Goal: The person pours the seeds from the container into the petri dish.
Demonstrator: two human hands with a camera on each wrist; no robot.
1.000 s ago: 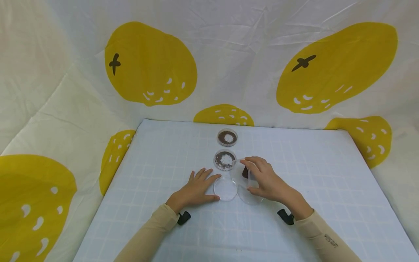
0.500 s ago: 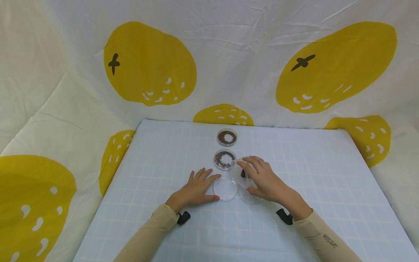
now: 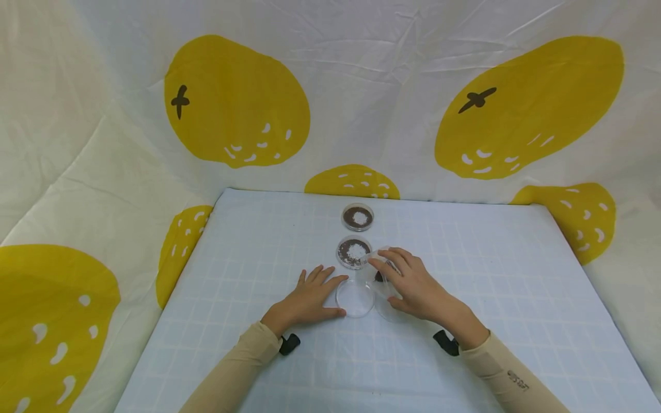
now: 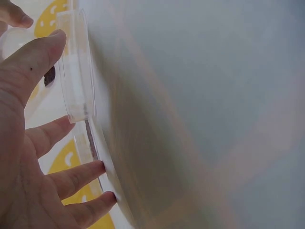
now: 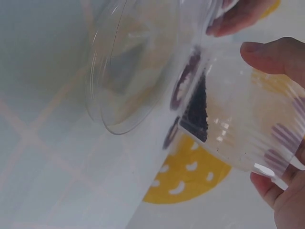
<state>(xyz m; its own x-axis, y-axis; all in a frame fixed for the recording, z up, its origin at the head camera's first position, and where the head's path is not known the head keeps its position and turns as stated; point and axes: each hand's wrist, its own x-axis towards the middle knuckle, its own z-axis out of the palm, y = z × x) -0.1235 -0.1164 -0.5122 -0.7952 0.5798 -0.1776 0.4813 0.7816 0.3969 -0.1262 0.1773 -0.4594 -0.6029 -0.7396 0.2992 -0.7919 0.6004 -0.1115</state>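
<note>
My left hand (image 3: 310, 298) lies spread on the table, its thumb and index fingertips at the left rim of a clear petri dish (image 3: 355, 298). In the left wrist view that dish (image 4: 76, 67) shows edge-on, thumb at one side and index finger at the other. My right hand (image 3: 415, 287) grips a clear plastic cup (image 5: 233, 105) by its sides, thumb apart from the fingers. The cup is tilted, mouth toward the left, over the right side of the dish. Dark granules (image 5: 198, 112) are gathered at its lower corner.
Two petri dishes, a nearer one (image 3: 354, 252) and a farther one (image 3: 357, 217), hold brown granules topped with white bits. A clear round dish or lid (image 3: 384, 308) lies beside the bare dish, partly beneath the cup. A fruit-patterned cloth (image 3: 361, 115) hangs behind the table.
My right hand has shifted slightly left and tipped the cup further toward the petri dish; the dark granules have moved left with it. The left hand stays in place.
</note>
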